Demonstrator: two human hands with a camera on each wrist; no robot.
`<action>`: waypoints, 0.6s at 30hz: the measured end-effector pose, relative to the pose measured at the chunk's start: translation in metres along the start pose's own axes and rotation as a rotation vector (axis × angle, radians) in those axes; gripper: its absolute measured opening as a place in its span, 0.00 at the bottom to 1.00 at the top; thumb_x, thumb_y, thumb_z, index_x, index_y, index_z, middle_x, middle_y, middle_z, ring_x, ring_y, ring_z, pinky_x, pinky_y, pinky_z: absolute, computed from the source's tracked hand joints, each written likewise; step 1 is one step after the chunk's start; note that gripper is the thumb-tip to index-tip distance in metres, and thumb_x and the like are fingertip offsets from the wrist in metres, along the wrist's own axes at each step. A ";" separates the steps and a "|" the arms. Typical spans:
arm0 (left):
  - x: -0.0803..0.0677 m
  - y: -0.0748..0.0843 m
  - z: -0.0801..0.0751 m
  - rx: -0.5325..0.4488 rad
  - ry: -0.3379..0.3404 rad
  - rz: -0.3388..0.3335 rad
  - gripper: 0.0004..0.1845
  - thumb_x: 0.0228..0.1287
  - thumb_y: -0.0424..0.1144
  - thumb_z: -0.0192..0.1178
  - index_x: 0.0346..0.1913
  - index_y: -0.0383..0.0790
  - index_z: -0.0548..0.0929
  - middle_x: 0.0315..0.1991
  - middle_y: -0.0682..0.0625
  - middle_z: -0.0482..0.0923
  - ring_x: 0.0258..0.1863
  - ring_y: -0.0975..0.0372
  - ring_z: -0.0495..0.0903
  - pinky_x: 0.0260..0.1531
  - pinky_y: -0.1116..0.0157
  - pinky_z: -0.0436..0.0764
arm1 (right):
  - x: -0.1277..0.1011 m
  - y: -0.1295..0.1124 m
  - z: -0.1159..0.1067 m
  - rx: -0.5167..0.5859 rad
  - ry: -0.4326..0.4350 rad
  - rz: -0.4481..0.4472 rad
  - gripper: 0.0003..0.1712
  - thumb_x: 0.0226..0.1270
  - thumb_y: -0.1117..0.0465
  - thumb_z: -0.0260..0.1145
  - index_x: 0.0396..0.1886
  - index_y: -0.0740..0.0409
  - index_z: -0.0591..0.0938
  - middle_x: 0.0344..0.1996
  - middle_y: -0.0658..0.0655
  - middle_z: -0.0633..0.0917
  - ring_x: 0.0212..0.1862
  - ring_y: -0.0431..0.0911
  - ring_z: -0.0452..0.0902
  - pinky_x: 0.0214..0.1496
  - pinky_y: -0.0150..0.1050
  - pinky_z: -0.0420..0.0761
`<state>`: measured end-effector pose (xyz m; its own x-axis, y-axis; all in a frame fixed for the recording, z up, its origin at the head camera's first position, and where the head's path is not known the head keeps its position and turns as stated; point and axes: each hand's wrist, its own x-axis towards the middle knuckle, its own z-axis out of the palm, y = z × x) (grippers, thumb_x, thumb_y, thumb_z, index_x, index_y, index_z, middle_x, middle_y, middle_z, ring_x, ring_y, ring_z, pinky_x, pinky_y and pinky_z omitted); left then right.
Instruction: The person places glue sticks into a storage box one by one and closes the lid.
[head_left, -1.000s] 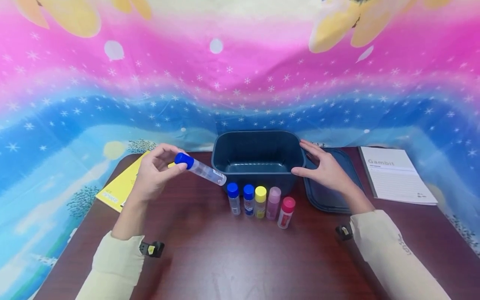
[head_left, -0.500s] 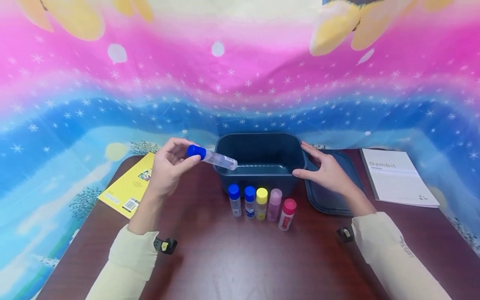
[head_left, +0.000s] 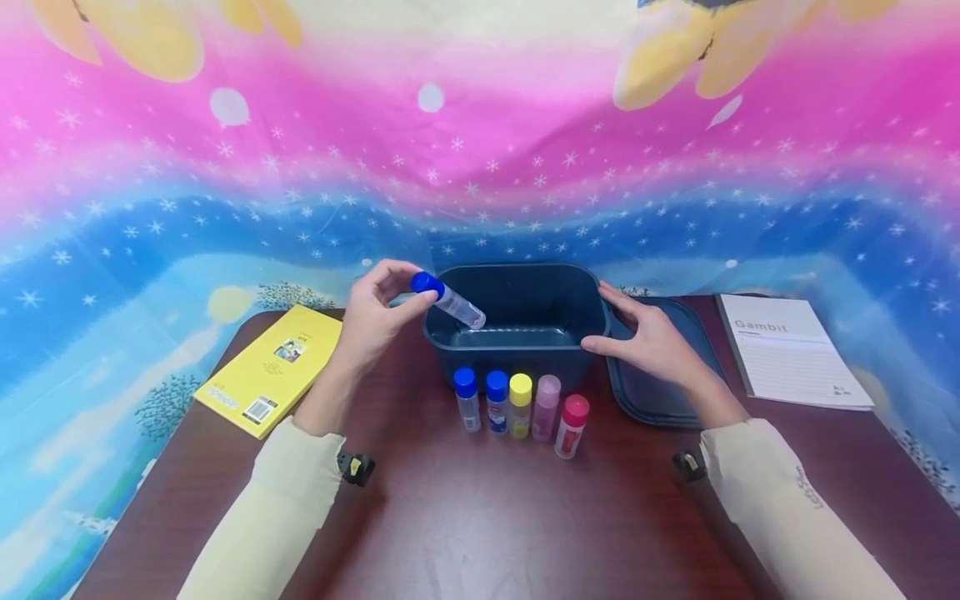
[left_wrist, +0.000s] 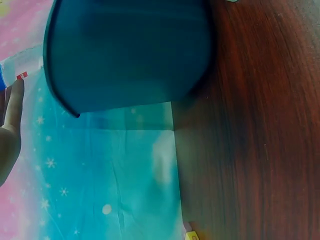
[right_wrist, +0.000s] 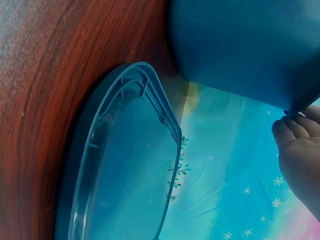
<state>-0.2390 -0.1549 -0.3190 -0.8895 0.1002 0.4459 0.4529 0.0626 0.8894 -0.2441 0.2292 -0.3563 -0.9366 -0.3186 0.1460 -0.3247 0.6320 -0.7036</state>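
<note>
My left hand (head_left: 378, 312) pinches a clear tube with a blue cap (head_left: 448, 301) and holds it tilted, its lower end over the left part of a dark blue bin (head_left: 517, 287). The bin (left_wrist: 125, 50) fills the top of the left wrist view, with a fingertip at the left edge. My right hand (head_left: 648, 337) rests with straight fingers against the bin's right rim; in the right wrist view its fingertips (right_wrist: 295, 127) touch the bin (right_wrist: 240, 45). Several capped tubes stand in a row before the bin: blue (head_left: 467, 398), blue (head_left: 497, 401), yellow (head_left: 520, 404), pink (head_left: 547, 406) and red (head_left: 572, 425).
The bin's lid (head_left: 660, 367) lies upside down on the brown table (head_left: 480, 517) under my right hand, also seen as the lid (right_wrist: 125, 170). A yellow book (head_left: 272, 367) lies at the left, a white notebook (head_left: 787, 350) at the right. A colourful cloth hangs behind.
My left hand has carried the blue-capped tube up and to the right, from beside the bin to over its left part. The right hand has stayed on the rim.
</note>
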 end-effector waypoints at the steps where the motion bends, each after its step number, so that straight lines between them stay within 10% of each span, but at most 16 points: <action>1: 0.002 -0.001 0.001 0.019 -0.004 -0.005 0.18 0.64 0.32 0.70 0.54 0.30 0.80 0.49 0.45 0.81 0.52 0.55 0.81 0.48 0.65 0.83 | 0.000 0.000 0.000 -0.002 0.000 0.001 0.52 0.66 0.42 0.72 0.81 0.52 0.58 0.79 0.57 0.59 0.76 0.63 0.56 0.70 0.66 0.63; 18: 0.028 -0.008 0.021 0.214 -0.112 -0.110 0.19 0.64 0.41 0.72 0.55 0.40 0.83 0.48 0.47 0.83 0.51 0.56 0.80 0.49 0.57 0.83 | -0.002 -0.003 -0.001 -0.014 -0.006 0.018 0.52 0.66 0.41 0.71 0.82 0.49 0.57 0.79 0.60 0.59 0.75 0.66 0.57 0.68 0.69 0.63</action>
<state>-0.2665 -0.1321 -0.3157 -0.9270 0.1899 0.3233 0.3673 0.2864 0.8849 -0.2418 0.2286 -0.3537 -0.9415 -0.3113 0.1292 -0.3096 0.6472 -0.6966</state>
